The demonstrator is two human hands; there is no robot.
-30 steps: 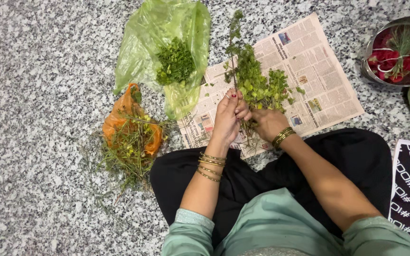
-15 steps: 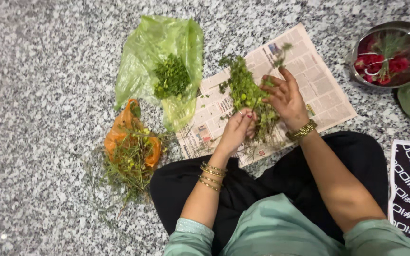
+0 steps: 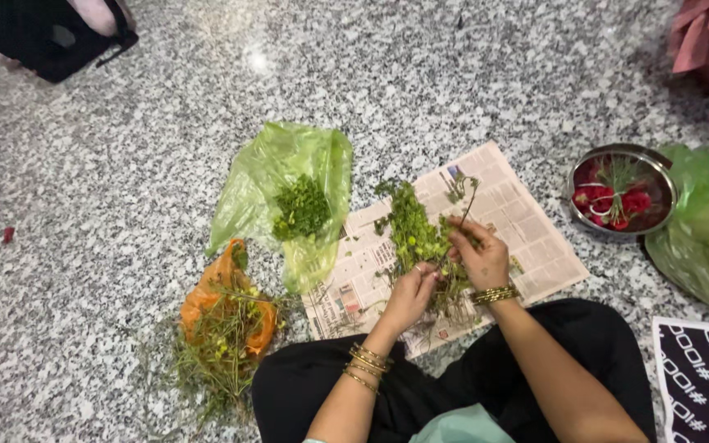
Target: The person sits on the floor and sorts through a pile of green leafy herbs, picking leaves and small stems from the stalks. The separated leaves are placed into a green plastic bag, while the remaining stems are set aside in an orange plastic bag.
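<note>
The left hand (image 3: 410, 289) has its fingers (image 3: 422, 274) clenched around the lower stems of a bunch of green herbs (image 3: 417, 234), gripping it from below. The right hand (image 3: 479, 253) meets the same bunch from the right, its fingers (image 3: 456, 238) pinching a thin sprig at the bunch's right edge. Both wrists carry gold bangles (image 3: 494, 294). The herbs stand just above a newspaper (image 3: 527, 238) spread flat on the floor, with the leafy tops pointing far and the stems trailing near toward the person's lap; whether the bunch rests on the paper cannot be told.

Left of the newspaper and overlapping its left edge lies a green bag (image 3: 264, 176), opened out, with a small heap of picked leaves (image 3: 300, 209) on it. Nearer and further left sits an orange bag (image 3: 207, 299) with a loose tangle of stems (image 3: 215, 353) spilling over it onto the floor (image 3: 125, 164), which is speckled grey stone.

To the right of the newspaper, apart from it, is a round metal bowl (image 3: 659, 176) holding red flowers (image 3: 617, 201) and some green stalks. Another green bag (image 3: 703, 238) lies just right of the bowl. The person sits cross-legged in black trousers (image 3: 609, 344) at the near edge.
</note>
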